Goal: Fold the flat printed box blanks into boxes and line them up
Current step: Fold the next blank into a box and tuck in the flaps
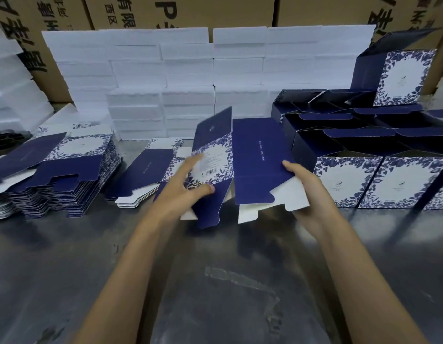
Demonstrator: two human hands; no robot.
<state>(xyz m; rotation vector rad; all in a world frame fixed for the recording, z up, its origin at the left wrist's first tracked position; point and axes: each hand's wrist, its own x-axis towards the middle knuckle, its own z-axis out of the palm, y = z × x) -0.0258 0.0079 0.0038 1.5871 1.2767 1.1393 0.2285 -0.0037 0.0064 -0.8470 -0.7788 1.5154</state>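
Observation:
A navy and white floral box blank [250, 160] is held upright above the grey table, half opened, with its bottom flaps hanging down. My right hand [307, 192] grips its right edge, thumb on the navy panel. My left hand [183, 187] lies against the floral panel with fingers spread and fairly straight. A tall stack of flat blanks [59, 175] sits at the left, and a small pile of blanks [141, 175] lies behind my left hand. Several folded boxes [379, 155] stand in rows at the right, tops open.
White foam blocks [190, 83] are stacked along the back, with brown shipping cartons [180, 11] behind them. One folded box [399, 78] stands on top of the rows at the far right. The grey table [215, 281] stretches in front of me.

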